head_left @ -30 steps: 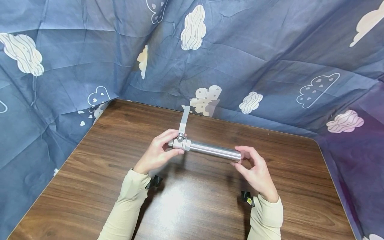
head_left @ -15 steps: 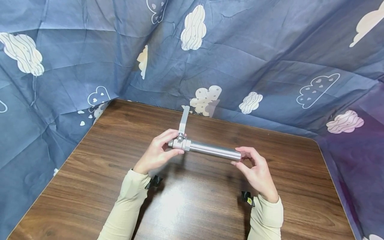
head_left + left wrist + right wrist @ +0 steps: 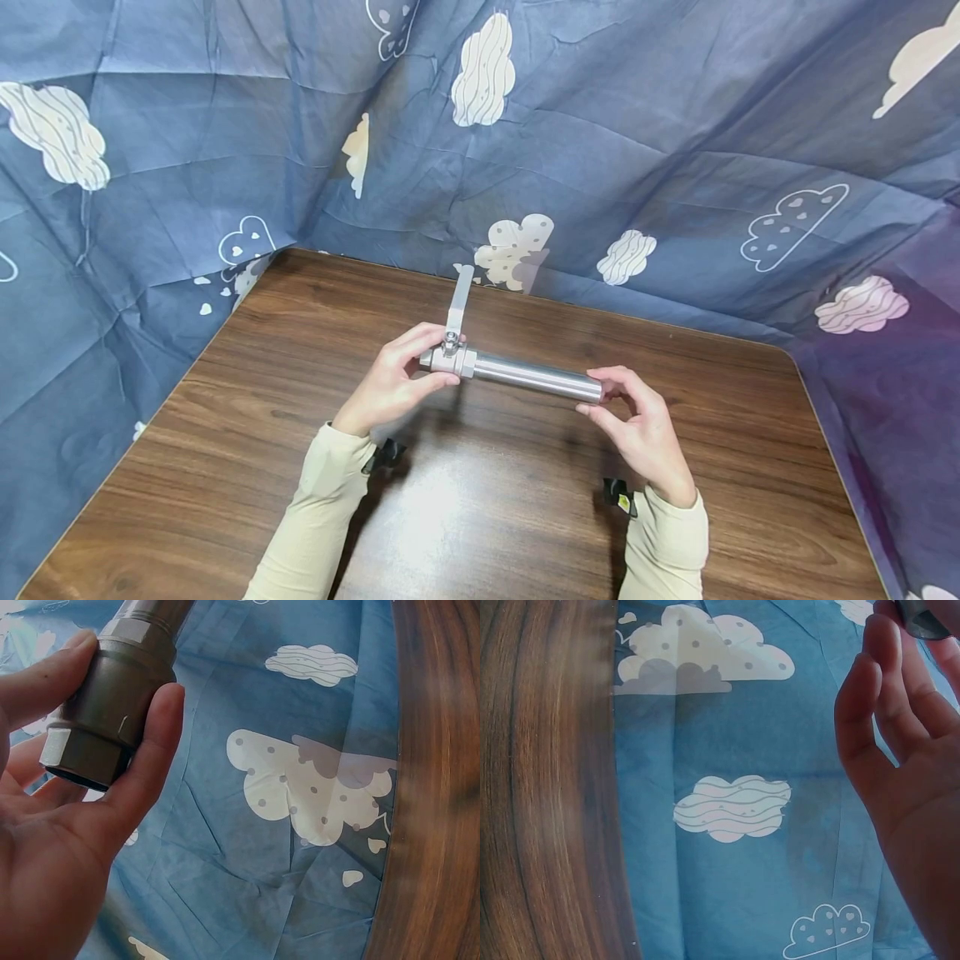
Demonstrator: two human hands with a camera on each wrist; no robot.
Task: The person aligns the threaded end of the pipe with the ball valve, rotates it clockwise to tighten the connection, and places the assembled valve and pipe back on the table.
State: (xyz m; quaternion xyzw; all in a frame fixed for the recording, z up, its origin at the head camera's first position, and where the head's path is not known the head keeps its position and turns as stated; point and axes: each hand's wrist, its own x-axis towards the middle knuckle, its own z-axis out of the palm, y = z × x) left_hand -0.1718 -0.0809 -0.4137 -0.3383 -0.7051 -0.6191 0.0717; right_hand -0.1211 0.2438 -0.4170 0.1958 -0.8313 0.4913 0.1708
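Note:
A silver ball valve [image 3: 446, 360] with a long flat lever handle [image 3: 460, 302] is joined to a shiny metal pipe [image 3: 536, 377]. My left hand [image 3: 392, 382] grips the valve body between thumb and fingers, and the lever points away toward the back. At the other end, my right hand [image 3: 637, 421] pinches the pipe's tip between thumb and fingers. Both hands hold the piece level above the table. In the left wrist view, the hexagonal end of the valve body [image 3: 105, 705] shows between the fingers. The right wrist view catches just the pipe's open end [image 3: 928, 621].
Beneath the hands lies a brown wood-grain table [image 3: 510, 517]. A blue cloth [image 3: 600, 108] with printed clouds hangs along its back and sides. Black wrist mounts sit at both cream sleeves [image 3: 318, 500].

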